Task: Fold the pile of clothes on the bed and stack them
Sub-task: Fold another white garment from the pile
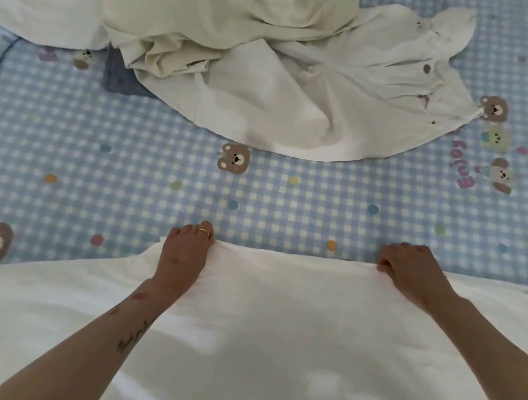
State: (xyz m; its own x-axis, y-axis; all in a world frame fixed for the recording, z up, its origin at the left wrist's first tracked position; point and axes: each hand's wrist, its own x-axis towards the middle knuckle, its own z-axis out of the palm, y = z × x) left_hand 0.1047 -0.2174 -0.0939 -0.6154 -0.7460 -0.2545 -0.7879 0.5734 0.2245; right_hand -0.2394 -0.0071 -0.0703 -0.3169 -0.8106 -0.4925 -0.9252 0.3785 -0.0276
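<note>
1. Nearest the camera: a flat white cotton garment (274, 332) spread on the bed, its far edge running left to right across the view.
2. Left hand (186, 250) grips that far edge, fingers curled over the fold, ring on one finger; it sits toward the left end of the edge.
3. Right hand (412, 272) also clenched on the same edge, toward its right end; both hands about level with each other, neither plainly nearer.
4. Garment's long axis lies side to side; the body of the cloth lies on the camera side of both grips, so the next fold or pull probably goes along the near-far line.
5. Beyond the far edge: bare blue checked bedsheet with bear prints (256, 199).
6. Further beyond: crumpled pile of pale cream and white clothes (254, 67), well apart from the garment, unfolded.
7. No finished stack visible; task looks early.
</note>
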